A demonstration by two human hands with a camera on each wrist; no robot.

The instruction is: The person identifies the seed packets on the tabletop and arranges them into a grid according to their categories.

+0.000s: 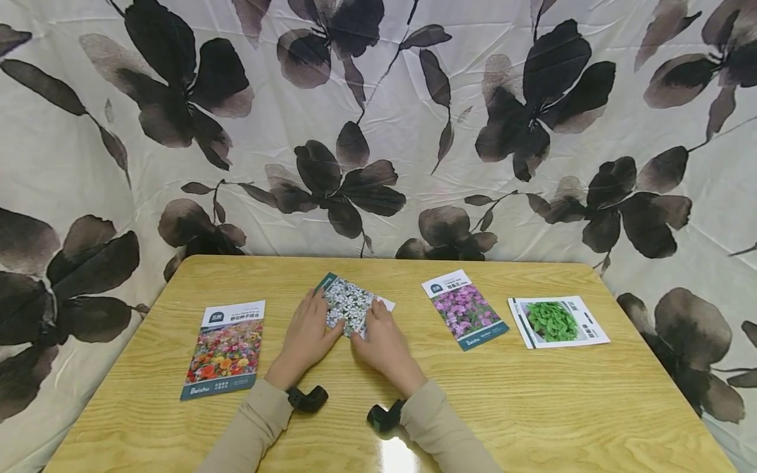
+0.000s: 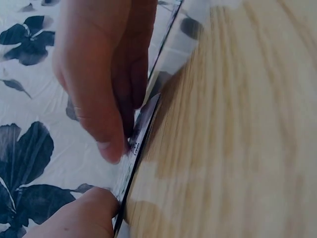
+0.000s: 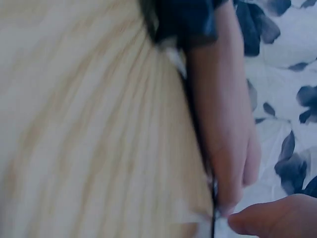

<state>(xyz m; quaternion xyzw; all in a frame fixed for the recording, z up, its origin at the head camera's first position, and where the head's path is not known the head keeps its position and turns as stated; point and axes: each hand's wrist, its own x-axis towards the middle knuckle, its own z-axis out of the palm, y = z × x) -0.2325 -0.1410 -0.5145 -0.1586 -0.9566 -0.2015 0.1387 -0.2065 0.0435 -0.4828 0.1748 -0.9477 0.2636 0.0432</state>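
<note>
A seed packet [image 1: 349, 302] with small white flowers and a teal end strip lies turned at a slant in the middle of the table, between both hands. My left hand [image 1: 303, 338] holds its left end, fingers along the upper-left edge and thumb at the lower edge. At the other end my right hand [image 1: 384, 343] grips with fingers over the right edge and thumb at the near edge. The left wrist view shows the packet [image 2: 141, 131] nearly edge-on, close to the wooden surface. Both hands cover parts of its ends.
A packet of mixed colourful flowers [image 1: 225, 348] lies at the left. On the right are a pink-purple flower packet [image 1: 464, 309] and a green leafy packet [image 1: 556, 320]. The wooden table [image 1: 532, 407] ends before a floral cloth [image 1: 437, 131]. Both wrists carry black devices [image 1: 307, 399].
</note>
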